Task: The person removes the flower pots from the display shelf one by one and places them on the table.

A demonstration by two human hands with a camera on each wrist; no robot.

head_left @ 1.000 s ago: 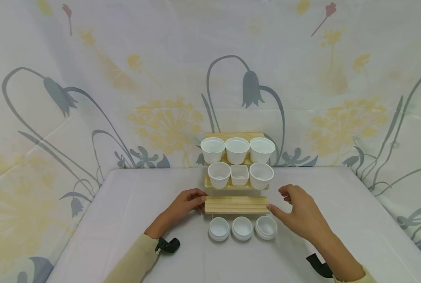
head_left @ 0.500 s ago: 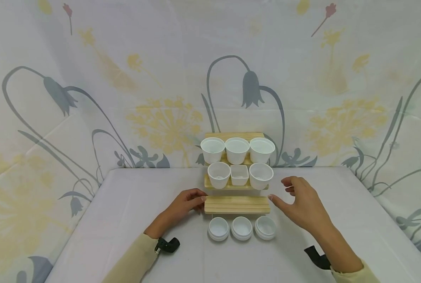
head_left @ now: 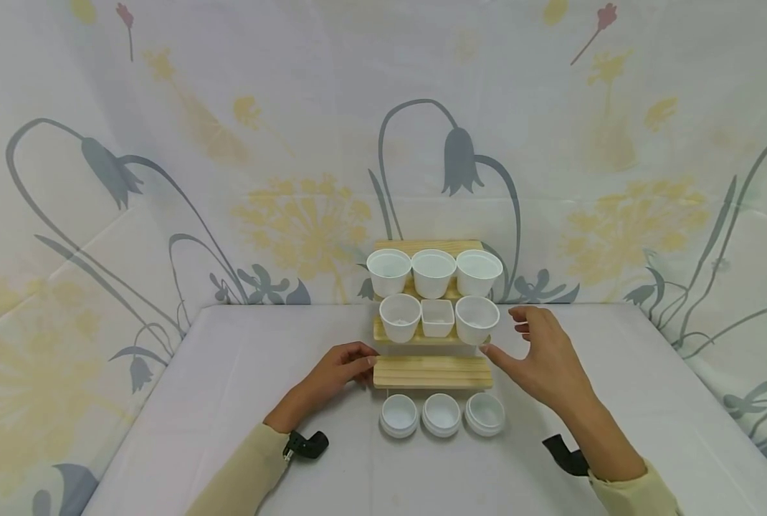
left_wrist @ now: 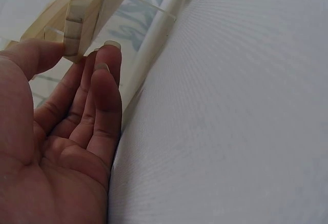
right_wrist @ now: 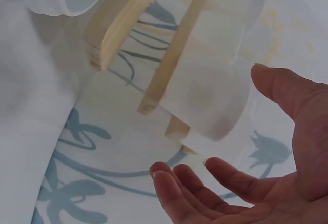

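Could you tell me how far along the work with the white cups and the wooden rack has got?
Six cups sit on the rack's upper two steps. The right hand is open beside the middle step's right cup, not gripping; the left hand touches the bottom step's end. Three low cups are on the table and the bottom step is bare.

Cups [head_left: 432, 273]: 9, white. Stepped shelf [head_left: 432, 372]: pale natural wood. Table cover [head_left: 229, 401]: plain light grey. Backdrop [head_left: 293, 143]: off-white, printed with grey bellflowers, yellow dandelion heads, small pink blooms. Sleeves [head_left: 241, 480]: beige. Wrist straps [head_left: 306, 446]: black.
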